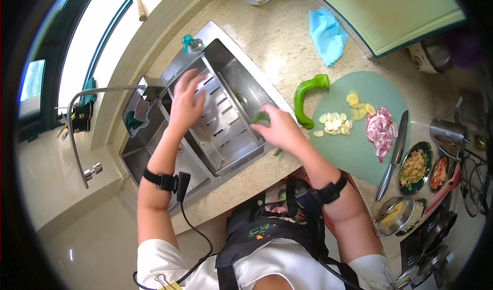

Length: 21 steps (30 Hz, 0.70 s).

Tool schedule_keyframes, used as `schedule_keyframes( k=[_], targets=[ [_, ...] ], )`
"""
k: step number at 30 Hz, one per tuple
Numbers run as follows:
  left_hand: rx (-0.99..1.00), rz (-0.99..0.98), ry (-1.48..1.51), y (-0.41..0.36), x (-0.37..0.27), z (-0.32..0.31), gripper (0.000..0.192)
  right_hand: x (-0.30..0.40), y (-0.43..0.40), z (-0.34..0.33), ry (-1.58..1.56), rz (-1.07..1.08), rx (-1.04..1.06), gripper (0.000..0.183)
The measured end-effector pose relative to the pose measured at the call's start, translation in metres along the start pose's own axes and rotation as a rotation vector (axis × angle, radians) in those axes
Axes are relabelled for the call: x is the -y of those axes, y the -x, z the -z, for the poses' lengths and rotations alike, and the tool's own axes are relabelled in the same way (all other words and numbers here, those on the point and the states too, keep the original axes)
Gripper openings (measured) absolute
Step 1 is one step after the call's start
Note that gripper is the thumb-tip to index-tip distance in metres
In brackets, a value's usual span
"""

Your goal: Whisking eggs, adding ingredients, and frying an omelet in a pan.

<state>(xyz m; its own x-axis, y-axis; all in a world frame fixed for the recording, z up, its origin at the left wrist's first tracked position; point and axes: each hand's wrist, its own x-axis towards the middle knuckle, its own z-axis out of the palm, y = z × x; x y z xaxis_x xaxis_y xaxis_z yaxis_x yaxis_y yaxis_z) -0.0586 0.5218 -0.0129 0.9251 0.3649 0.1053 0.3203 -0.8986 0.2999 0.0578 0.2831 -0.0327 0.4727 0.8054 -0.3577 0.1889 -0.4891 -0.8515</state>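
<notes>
My left hand [186,103] is raised over the stainless steel sink [227,170], its fingers spread with nothing in them. Below it lies a slotted metal drain tray [215,116] set across the basin. My right hand [283,130], at the sink's right edge, pinches a green pepper piece [261,116], partly hidden by the fingers. Just right of that hand, a long curved green pepper [302,99] rests on the counter, its stem end overlapping a green cutting board [358,151]. A small green scrap [277,152] sits by the sink's front rim.
Sliced garlic [336,123], ginger slices [359,107] and sliced raw meat [380,130] are on the board. A kitchen knife [394,155] lies along its right edge. Beyond are a dish of chopped food [415,168] and a metal bowl [396,216]. The faucet [75,136] arches at left; a blue cloth [327,35] lies behind.
</notes>
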Motion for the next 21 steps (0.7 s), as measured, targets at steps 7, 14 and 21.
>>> schedule_keyframes(
  k=[7, 14, 21],
  targets=[
    [0.246, 0.820, 0.770, 0.089, 0.042, -0.026, 0.048, 0.021, -0.041, -0.052, 0.541, 0.117, -0.130, 0.027],
    [0.331, 0.587, 0.481, 0.067, 0.081, -0.081, 0.044, 0.024, -0.036, -0.011, 0.856, 0.107, -0.186, 0.019],
    [0.803, -0.011, 0.156, 0.067, 0.113, -0.186, 0.049, 0.032, -0.006, 0.009, 0.616, 0.102, -0.234, 0.042]
  ],
)
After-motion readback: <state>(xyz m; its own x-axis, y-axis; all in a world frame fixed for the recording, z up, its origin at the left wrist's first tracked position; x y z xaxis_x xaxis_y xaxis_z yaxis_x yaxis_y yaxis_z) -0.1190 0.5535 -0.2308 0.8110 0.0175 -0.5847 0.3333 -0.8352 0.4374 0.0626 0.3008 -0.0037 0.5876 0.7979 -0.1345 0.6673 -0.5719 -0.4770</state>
